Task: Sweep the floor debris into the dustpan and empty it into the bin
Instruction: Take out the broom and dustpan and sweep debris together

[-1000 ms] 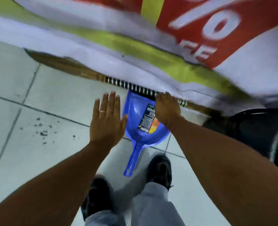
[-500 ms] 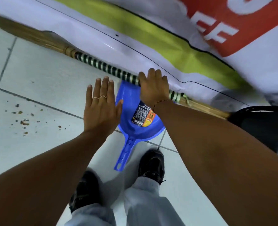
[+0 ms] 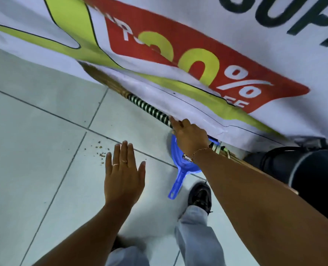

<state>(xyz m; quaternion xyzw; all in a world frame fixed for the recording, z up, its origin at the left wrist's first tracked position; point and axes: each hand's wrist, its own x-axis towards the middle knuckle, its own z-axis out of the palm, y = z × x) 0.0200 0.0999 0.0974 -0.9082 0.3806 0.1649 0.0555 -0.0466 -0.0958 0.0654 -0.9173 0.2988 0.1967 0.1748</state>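
A broom lies on the tiled floor along the foot of a banner, its green-and-white striped handle (image 3: 149,110) partly tucked under the banner's edge. My right hand (image 3: 190,138) rests on that handle with the fingers curled over it, right above a blue dustpan (image 3: 180,163). The dustpan lies flat, its handle pointing toward my shoe. My left hand (image 3: 123,175) hovers flat and open over the floor, left of the dustpan, holding nothing. A small scatter of brown debris (image 3: 99,150) sits just beyond its fingertips.
A large printed banner (image 3: 178,54) in white, red and yellow-green covers the far side. A black bin (image 3: 303,169) stands at the right, against my right forearm. My shoe (image 3: 199,196) and grey trouser legs are below. Pale floor tiles (image 3: 34,150) stretch to the left.
My right hand has slid onto the broom handle and curled over it. My left hand has drawn away from the dustpan, to the left and nearer me. The view has tilted up.
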